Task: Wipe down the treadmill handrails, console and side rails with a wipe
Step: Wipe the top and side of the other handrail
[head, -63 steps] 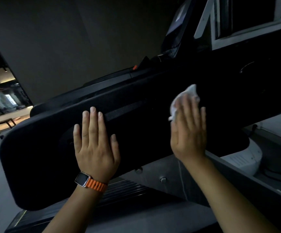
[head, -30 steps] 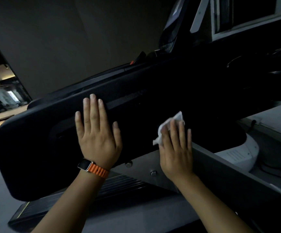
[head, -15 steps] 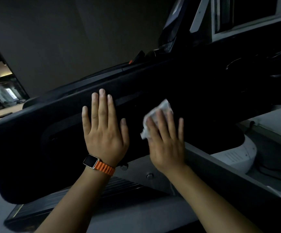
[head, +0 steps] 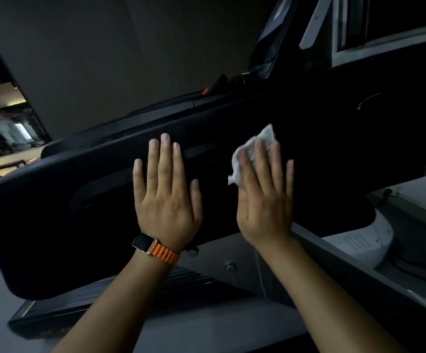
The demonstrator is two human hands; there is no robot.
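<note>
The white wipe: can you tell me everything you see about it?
The wipe is white, thin and crumpled, like soft paper or cloth. The right hand presses it against the black treadmill panel with straight fingers. Part of it hides beneath them; bunched edges poke out above the fingertips and on the thumb side.

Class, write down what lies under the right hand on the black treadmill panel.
A crumpled white wipe lies under the right hand, pressed onto the black panel. Only its upper and left edges show; the hand covers the rest.

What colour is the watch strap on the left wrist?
The strap is orange; head view.
</note>
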